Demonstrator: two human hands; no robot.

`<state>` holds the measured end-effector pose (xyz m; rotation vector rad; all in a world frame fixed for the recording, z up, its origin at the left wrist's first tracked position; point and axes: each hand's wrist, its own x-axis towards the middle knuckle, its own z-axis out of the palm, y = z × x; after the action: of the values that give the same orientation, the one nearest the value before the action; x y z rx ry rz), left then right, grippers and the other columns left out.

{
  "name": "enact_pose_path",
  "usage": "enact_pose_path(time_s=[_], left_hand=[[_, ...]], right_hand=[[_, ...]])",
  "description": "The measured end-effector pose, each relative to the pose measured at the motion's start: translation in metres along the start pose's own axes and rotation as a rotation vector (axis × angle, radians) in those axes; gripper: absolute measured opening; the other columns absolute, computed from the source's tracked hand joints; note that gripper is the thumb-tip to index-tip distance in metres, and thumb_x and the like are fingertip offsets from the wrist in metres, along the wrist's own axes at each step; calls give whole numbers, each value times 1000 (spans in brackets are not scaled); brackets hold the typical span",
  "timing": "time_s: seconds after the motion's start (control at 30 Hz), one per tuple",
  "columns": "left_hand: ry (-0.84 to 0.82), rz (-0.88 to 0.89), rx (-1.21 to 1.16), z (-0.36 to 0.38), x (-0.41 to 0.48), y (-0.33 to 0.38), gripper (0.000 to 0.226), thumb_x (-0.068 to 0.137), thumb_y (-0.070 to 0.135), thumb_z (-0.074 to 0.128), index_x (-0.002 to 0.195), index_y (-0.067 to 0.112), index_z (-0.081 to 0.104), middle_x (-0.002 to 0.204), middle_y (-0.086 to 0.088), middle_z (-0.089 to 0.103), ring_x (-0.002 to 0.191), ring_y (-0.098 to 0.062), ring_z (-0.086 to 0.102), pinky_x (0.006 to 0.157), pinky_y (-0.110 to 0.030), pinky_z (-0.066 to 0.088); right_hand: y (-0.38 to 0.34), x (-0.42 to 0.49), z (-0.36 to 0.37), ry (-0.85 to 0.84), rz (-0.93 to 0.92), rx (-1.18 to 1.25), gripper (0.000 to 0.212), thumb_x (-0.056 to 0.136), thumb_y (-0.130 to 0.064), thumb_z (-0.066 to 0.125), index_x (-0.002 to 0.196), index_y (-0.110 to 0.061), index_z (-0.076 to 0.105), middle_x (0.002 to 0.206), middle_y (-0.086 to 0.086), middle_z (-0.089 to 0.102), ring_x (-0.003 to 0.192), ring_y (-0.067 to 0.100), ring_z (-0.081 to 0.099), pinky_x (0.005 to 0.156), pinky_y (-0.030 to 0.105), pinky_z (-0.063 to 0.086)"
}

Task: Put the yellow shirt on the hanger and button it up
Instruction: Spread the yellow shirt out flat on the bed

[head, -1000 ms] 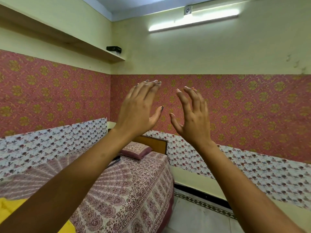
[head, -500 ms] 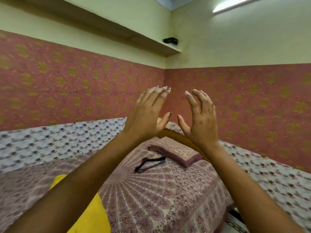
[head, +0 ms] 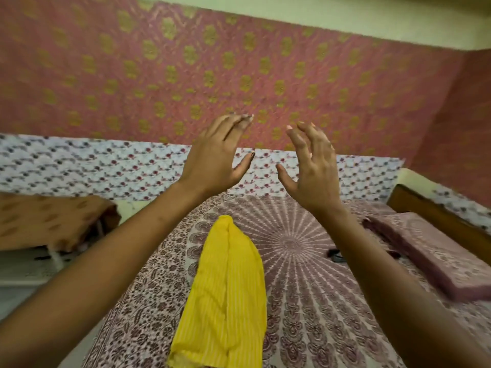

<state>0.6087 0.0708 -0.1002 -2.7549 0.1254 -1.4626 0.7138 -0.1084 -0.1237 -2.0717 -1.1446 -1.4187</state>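
The yellow shirt lies folded lengthwise on the patterned bedspread, between my two forearms. A black hanger peeks out from behind my right forearm, mostly hidden. My left hand and my right hand are raised in the air above the bed, side by side, backs toward me. The fingers of both are spread and relaxed, and neither hand holds anything.
A flat pillow lies at the right of the bed beside a wooden headboard. An orange patterned cloth covers something at the left. A floral sheet and red wallpaper line the far wall.
The view has swung left and down, so the yellow shirt now lies in the middle. Both hands stay raised and empty, a little farther apart.
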Motion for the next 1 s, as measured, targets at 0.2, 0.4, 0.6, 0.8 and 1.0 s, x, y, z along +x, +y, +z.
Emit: enact_pose_path(time_s=[0.2, 0.4, 0.6, 0.8, 1.0], left_hand=[[-84, -58, 42, 74, 0, -59, 59, 89, 40, 47, 140, 10, 35, 138, -9, 46, 130, -27, 39, 107, -41, 35], [-230, -108, -10, 163, 1, -102, 60, 90, 38, 49, 141, 11, 33, 142, -9, 42, 132, -26, 36, 109, -39, 30], [-482, -211, -142, 269, -43, -126, 60, 87, 39, 48, 138, 8, 38, 137, -12, 47, 127, -29, 42, 104, -39, 35], [-825, -428, -267, 372, -109, -139, 68, 82, 47, 44, 138, 10, 37, 139, -11, 45, 128, -29, 41, 105, -37, 34], [-1058, -638, -362, 475, -156, -151, 60, 89, 44, 47, 140, 14, 35, 142, -7, 40, 131, -26, 38, 100, -35, 37]], right_hand=[[7, 6, 103, -64, -18, 94, 63, 85, -35, 58, 138, -18, 30, 138, 16, 45, 128, 33, 38, 104, 49, 36], [27, -9, 198, -205, 33, 153, 63, 85, -34, 59, 139, -18, 31, 138, 15, 44, 130, 32, 38, 104, 47, 36], [50, -75, 276, -490, 183, 190, 63, 84, -41, 50, 139, -21, 28, 142, 14, 39, 133, 34, 35, 103, 54, 38], [76, -158, 354, -776, 345, 230, 75, 79, -33, 68, 141, -15, 30, 143, 22, 39, 131, 43, 38, 101, 54, 39], [108, -225, 434, -957, 421, 339, 76, 73, -27, 74, 137, -19, 34, 133, 14, 48, 121, 34, 48, 92, 47, 46]])
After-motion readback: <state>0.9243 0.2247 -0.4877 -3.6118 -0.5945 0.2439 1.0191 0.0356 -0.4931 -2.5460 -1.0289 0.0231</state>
